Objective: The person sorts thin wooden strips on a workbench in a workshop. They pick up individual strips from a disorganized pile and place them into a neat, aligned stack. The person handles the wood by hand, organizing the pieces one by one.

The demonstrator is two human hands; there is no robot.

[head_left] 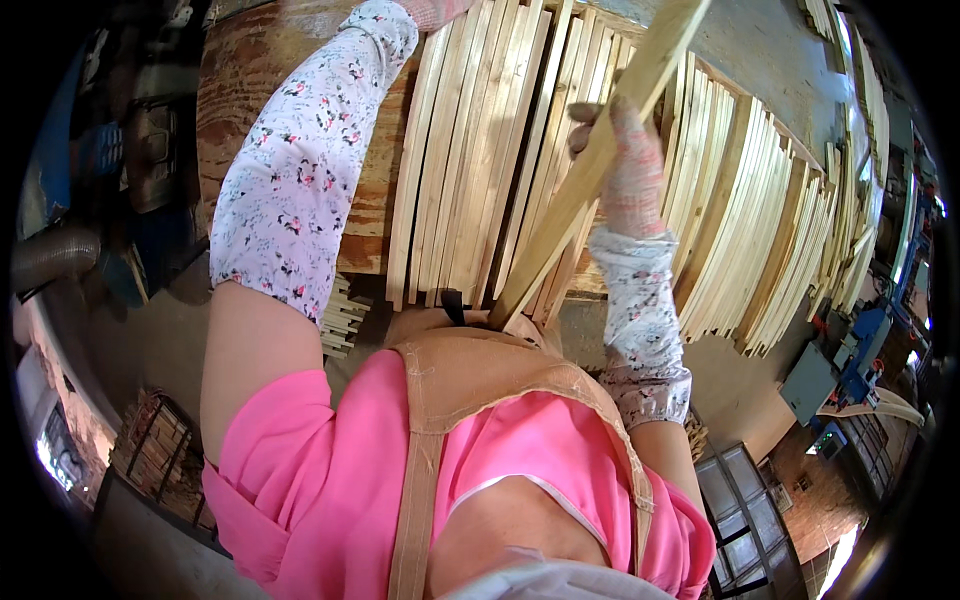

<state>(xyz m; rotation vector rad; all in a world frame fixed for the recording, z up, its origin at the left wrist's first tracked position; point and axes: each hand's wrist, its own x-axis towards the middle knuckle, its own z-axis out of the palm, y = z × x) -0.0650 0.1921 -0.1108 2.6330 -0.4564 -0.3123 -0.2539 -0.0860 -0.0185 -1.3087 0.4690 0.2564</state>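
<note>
My right hand (637, 178), in a pinkish knit glove, is closed around a long pale wooden strip (562, 225). The strip slants from near my apron up past the top edge of the picture, above a row of other strips. My left hand (436, 11), also gloved, is at the top edge, beside the far ends of the wooden strips (470, 150) lying side by side. Its fingers are cut off by the frame, so their pose is hidden. Flowered sleeve covers are on both my forearms, and a brown apron (490, 365) hangs over my pink shirt.
A worn plywood table top (270, 65) bears the strips on the left. More strips (745, 210) lie in rows to the right. Shorter stacked pieces (345, 318) sit lower, left of my apron. Blue machinery (865, 340) stands at the far right, a ribbed duct (55, 262) at the left.
</note>
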